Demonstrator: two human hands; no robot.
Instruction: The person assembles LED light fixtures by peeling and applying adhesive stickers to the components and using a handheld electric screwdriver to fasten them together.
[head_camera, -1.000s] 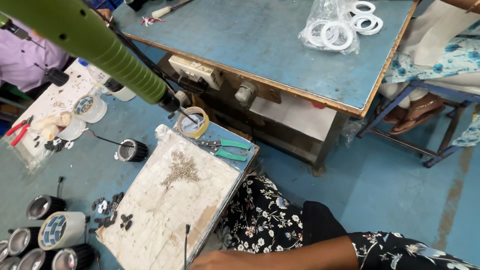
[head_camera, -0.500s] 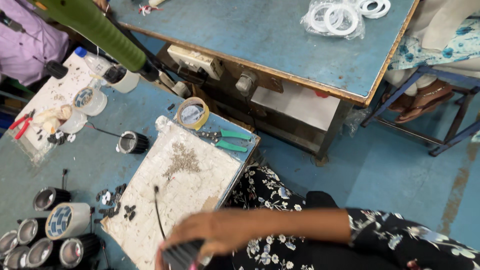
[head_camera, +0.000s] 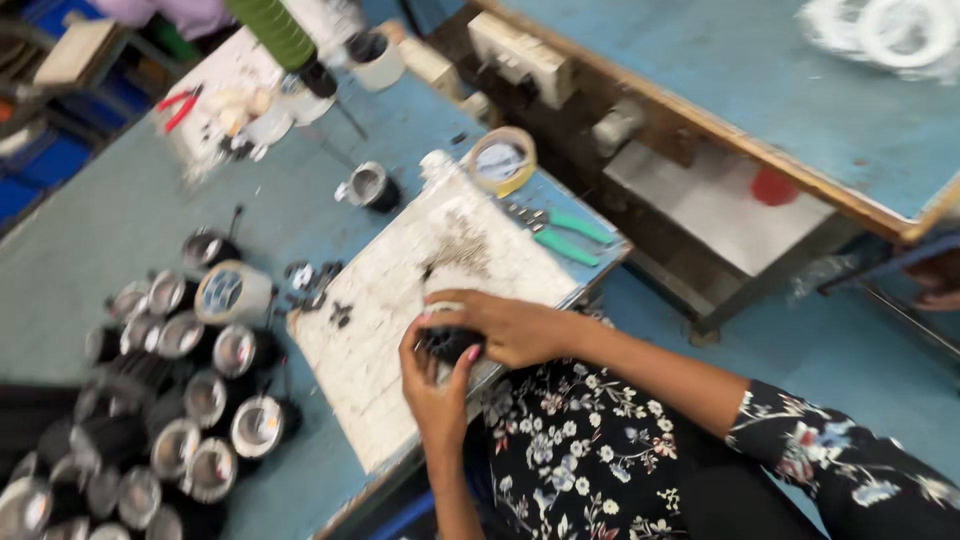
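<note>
Both hands meet over the near edge of a white tiled board (head_camera: 400, 330) lying on a low blue table. My right hand (head_camera: 500, 325) covers the top of a small black round part (head_camera: 448, 343). My left hand (head_camera: 432, 385) cups that part from below. A little pile of small screws (head_camera: 462, 250) lies on the board just beyond the hands. The part is mostly hidden by my fingers.
Several black-and-silver lamp housings (head_camera: 190, 400) crowd the table's left. A tape roll (head_camera: 500, 160) and green-handled pliers (head_camera: 560, 235) lie at the board's far end. Another person's green sleeve (head_camera: 275, 30) reaches in at the top. A blue-topped workbench (head_camera: 760, 90) stands at right.
My right hand has come up from the bottom edge onto the board, and my left hand has joined it around the black part. The camera has swung left and closer.
</note>
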